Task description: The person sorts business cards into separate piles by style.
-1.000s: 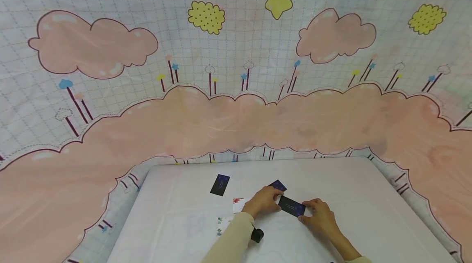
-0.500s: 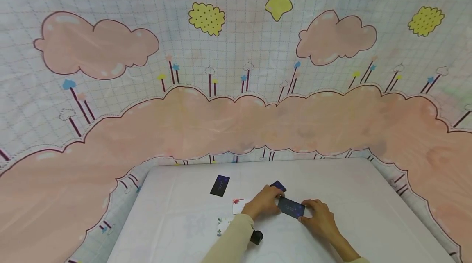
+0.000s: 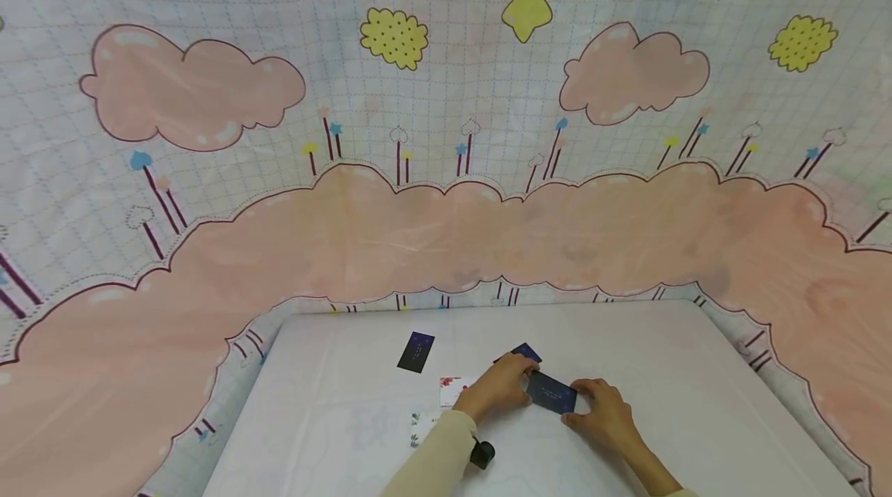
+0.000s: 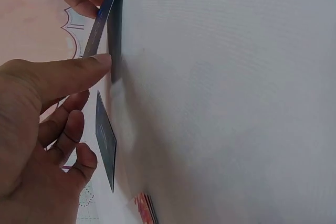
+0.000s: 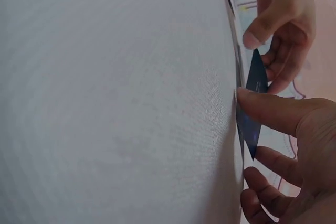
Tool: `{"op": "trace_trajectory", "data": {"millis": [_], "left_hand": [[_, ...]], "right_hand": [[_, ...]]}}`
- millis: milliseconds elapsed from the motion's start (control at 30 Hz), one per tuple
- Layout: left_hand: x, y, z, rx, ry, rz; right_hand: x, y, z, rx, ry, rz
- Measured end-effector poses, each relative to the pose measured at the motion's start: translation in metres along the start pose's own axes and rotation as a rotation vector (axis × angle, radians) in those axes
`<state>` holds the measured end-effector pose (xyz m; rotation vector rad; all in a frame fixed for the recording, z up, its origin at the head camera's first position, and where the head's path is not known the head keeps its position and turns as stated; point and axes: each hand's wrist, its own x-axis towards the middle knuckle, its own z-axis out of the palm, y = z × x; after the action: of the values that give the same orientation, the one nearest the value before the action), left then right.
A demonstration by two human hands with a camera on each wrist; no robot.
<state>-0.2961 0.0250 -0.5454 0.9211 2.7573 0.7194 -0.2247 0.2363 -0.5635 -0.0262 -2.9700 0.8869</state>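
A dark blue-black card [image 3: 552,392] with small pale print is held between the two hands over the white table. My left hand [image 3: 496,386] pinches its left end, the thumb [image 4: 97,66] lying along the near edge in the left wrist view. Its right end is gripped by my right hand [image 3: 602,410], index finger at the upper corner and thumb at the lower one. The card [image 5: 255,111] stands tilted in the right wrist view. Just beyond the left hand lies a second dark card [image 3: 527,352], partly covered by the fingers.
Another dark card [image 3: 416,351] lies farther left. White cards with red flowers [image 3: 450,392] and with green leaves [image 3: 421,429] lie partly behind the left arm; the red-printed ones [image 4: 146,208] form a small stack. A cloud-patterned curtain [image 3: 446,234] hangs behind the table [image 3: 334,373].
Both hands keep hold of the card, whose tilt changes slightly. My left hand has shifted a little, uncovering more of the dark card behind it.
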Motion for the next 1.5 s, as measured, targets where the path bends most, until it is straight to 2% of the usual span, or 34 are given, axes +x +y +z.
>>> {"op": "trace_trajectory", "data": {"millis": [133,300,567,767,1000,1267,1500], "left_hand": [[-0.001,-0.001,-0.001,-0.036,0.001,0.001],[-0.003,-0.002,-0.003,-0.063,0.01,0.006],[-0.01,-0.005,-0.008,-0.079,0.056,0.029],[-0.023,-0.003,-0.016,-0.031,0.088,0.049],[-0.038,-0.001,-0.024,0.017,0.107,0.048],[-0.055,0.001,-0.026,0.062,0.131,0.018],[-0.073,0.002,-0.024,0.079,0.181,-0.012]], "right_hand": [[0.0,0.0,0.001,0.047,-0.003,0.003],[0.0,0.0,0.002,0.115,0.02,-0.044],[0.002,-0.004,-0.003,0.133,0.03,-0.089],[0.002,-0.011,-0.01,0.179,0.014,-0.146],[0.0,-0.017,-0.012,0.175,0.021,-0.215],[0.001,-0.02,-0.01,0.174,-0.043,-0.219],[-0.002,-0.024,-0.008,0.174,-0.086,-0.297]]}}
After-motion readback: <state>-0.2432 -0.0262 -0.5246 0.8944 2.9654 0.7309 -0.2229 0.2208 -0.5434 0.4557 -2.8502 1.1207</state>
